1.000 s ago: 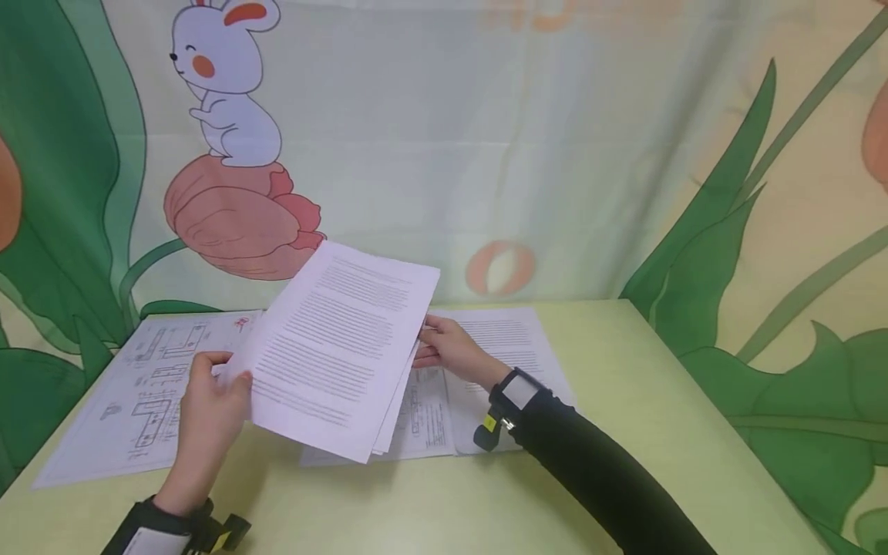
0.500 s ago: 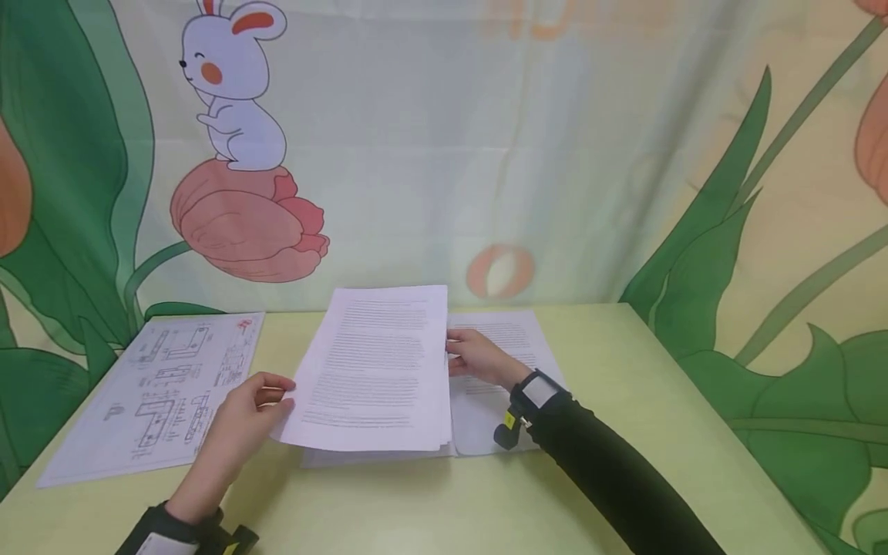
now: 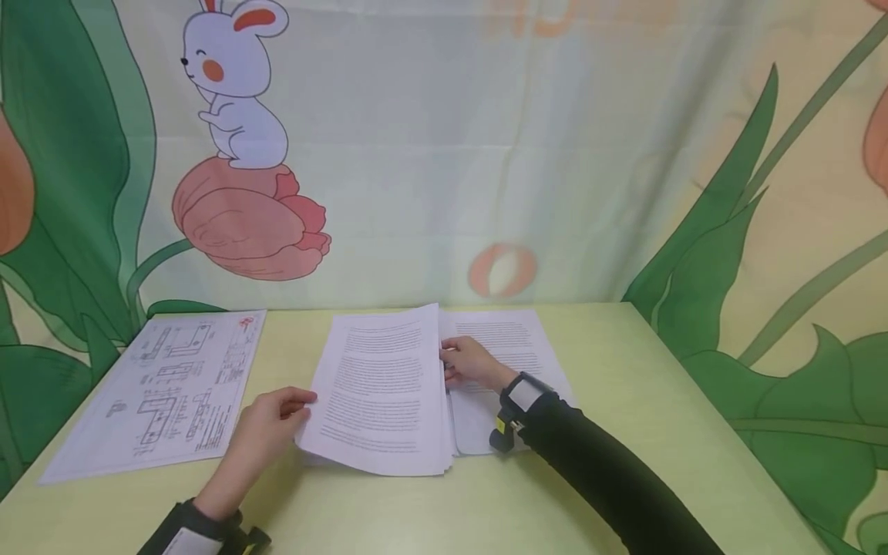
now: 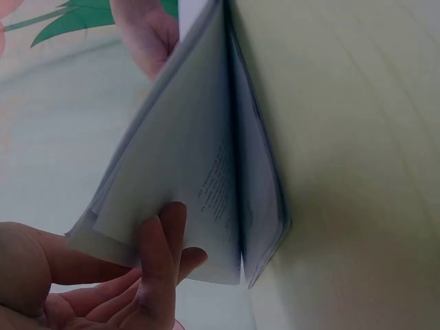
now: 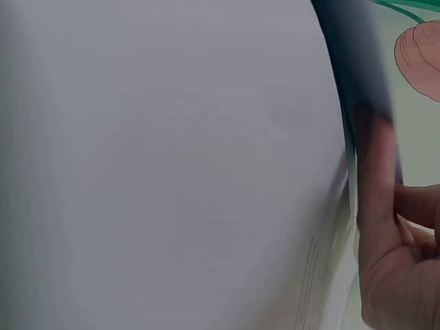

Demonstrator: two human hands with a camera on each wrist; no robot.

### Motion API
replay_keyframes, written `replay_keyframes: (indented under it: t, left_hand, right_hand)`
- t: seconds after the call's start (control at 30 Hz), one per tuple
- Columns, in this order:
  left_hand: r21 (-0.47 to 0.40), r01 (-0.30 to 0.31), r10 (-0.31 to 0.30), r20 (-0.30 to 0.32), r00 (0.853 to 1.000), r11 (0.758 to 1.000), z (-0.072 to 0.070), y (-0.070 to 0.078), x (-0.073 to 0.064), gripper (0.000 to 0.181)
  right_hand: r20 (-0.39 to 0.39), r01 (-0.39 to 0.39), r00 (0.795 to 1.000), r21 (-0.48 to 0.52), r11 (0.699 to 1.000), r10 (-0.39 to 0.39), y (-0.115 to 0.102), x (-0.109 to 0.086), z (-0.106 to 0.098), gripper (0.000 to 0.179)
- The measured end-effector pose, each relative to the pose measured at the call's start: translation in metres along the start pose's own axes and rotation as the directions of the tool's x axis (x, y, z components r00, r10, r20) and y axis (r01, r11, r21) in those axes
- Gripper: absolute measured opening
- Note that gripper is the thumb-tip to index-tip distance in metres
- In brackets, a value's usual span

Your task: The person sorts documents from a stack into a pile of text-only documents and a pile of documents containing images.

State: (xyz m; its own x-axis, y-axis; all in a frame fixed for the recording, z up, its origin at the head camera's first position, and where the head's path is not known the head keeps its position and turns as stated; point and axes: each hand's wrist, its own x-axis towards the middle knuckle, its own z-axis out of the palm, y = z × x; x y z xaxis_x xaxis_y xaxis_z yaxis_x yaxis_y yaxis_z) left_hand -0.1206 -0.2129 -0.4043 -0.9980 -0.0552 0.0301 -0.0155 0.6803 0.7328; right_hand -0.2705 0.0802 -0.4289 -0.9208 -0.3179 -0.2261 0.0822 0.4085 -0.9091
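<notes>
A small stack of printed sheets is held slightly raised and tilted over other papers in the middle of the table. My left hand pinches its left edge near the lower corner. At the right edge, my right hand grips the sheets between thumb and fingers. In the left wrist view, left fingers lie against the underside of the sheets, above a lower pile. The right wrist view shows right fingers behind the bent paper edge. How many sheets are held I cannot tell.
A sheet with technical drawings lies at the left of the yellow table. Another text page lies under my right hand and wrist. Behind the table hangs a curtain printed with a rabbit and plants.
Both hands have lowered the stack toward the table and turned it from slanted to nearly straight. My left hand has moved right and down, uncovering more of the drawing sheet.
</notes>
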Motion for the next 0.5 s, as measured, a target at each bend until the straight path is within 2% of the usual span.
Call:
replay_keyframes:
  t: [0.27, 0.37, 0.5]
  left_hand:
    - [0.015, 0.008, -0.008, 0.001, 1.0, 1.0, 0.01, 0.003, 0.002, 0.031]
    - [0.04, -0.002, 0.002, 0.002, 1.0, 0.999, 0.011, 0.005, 0.001, 0.032]
    - [0.115, -0.042, 0.042, 0.002, 0.999, 0.992, 0.01, 0.008, -0.001, 0.034]
  right_hand:
    - [-0.138, -0.061, 0.989, -0.047, 0.997, 0.054, -0.001, 0.002, 0.0, 0.038]
    - [-0.188, -0.046, 0.982, -0.101, 0.994, 0.026, -0.001, -0.001, 0.0, 0.034]
    - [-0.203, 0.012, 0.978, -0.211, 0.977, -0.056, -0.004, -0.009, 0.001, 0.034]
